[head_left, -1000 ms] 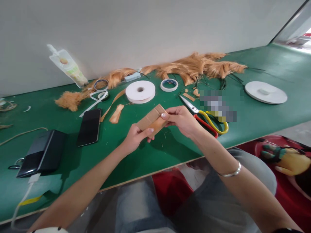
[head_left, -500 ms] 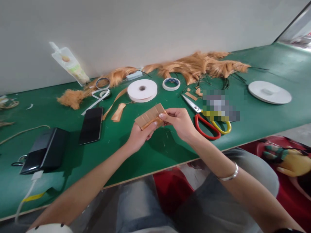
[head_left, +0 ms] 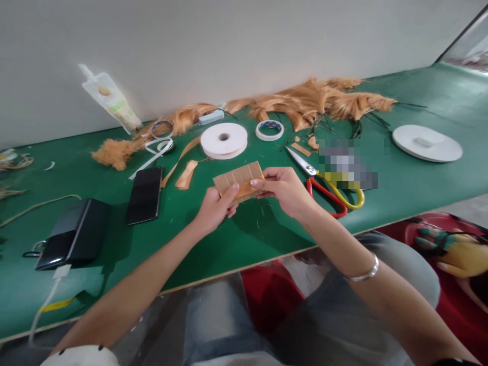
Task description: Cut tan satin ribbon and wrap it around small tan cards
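Note:
A small brown cardboard piece [head_left: 238,175] is held up over the front of the green table, tilted a little. An orange-brown ribbon [head_left: 247,189] lies across its lower part. My left hand [head_left: 215,207] grips the card's lower left, thumb on top at the ribbon and fingers underneath. At the right end, my right hand [head_left: 286,189] pinches ribbon and card together between thumb and fingers. Just beyond the hands lie a short loop of similar ribbon [head_left: 186,175] and a white ribbon spool [head_left: 224,141]. Scissors [head_left: 327,195] with red and yellow handles lie right of my right hand.
On the green table [head_left: 415,188] lie a phone [head_left: 144,195], a black power bank [head_left: 72,234] with a white cable, a tape roll [head_left: 269,130] and a white disc [head_left: 427,143]. Tan fibre bundles [head_left: 305,104] line the wall. A blurred patch hides something behind the scissors.
My left thumb has slid up and left on the card, so more of the ribbon's face shows. The card has turned slightly. My right hand keeps its pinch.

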A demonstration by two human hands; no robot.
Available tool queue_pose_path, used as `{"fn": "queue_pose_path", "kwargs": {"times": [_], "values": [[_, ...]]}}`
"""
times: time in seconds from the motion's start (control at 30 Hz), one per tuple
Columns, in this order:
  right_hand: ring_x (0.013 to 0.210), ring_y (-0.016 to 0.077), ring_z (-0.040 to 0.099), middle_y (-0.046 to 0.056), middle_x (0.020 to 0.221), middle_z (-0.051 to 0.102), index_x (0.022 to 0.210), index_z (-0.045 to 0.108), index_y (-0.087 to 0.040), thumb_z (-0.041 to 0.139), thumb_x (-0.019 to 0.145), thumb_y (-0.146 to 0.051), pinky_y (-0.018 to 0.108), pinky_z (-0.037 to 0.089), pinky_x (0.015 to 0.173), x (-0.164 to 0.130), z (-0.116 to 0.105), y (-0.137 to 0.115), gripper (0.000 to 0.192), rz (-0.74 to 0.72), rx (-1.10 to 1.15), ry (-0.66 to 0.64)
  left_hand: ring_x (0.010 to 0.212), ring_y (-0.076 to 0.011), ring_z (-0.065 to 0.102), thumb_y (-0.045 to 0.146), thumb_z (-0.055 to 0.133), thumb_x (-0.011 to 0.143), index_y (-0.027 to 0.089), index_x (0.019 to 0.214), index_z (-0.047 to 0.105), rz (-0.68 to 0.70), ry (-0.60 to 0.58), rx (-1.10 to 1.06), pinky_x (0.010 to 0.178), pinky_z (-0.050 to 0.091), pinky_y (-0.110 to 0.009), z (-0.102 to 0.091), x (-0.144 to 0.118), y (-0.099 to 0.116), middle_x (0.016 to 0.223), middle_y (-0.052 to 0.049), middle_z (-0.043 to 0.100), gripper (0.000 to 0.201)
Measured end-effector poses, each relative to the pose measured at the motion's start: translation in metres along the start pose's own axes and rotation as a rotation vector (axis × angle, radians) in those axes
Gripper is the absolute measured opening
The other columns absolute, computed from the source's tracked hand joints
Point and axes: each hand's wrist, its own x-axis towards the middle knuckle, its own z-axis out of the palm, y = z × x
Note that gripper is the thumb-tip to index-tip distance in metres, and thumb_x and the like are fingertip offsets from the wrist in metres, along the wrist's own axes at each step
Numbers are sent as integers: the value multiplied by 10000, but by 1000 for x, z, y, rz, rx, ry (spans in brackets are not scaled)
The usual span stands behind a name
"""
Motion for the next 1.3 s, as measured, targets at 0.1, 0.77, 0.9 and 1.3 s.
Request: {"fn": "queue_pose_path", "kwargs": {"times": [0.1,0.77,0.9,1.3], "values": [[587,108,580,-9,608,610,595,605,-147,830,498,-293,243,506,556,1,0,2,285,1,20,20,365,-31,353,510,693,715,121,813,601,26,5,14,353,300,-171,-1,1,-4,461,76,409,412],[664,130,520,6,660,616,728,695,-139,643,741,-306,265,376,609,3,-10,-2,176,-313,-549,-175,421,-55,346,471,542,816,164,625,478,56,-127,381,383,259,-177,-3,-5,6,467,56,385,367],[620,112,456,-2,620,567,682,672,-135,622,743,-321,257,333,578,3,-11,-2,203,-312,-550,-174,425,-57,385,523,565,795,150,778,540,24,-52,288,366,293,-162,0,-6,5,534,45,450,374],[581,96,398,-34,575,473,582,525,-170,547,750,-272,257,301,583,1,6,16,198,-297,-329,35,487,-65,445,444,586,809,144,941,607,19,18,274,382,380,-137,-1,0,-1,634,21,502,328]]}}
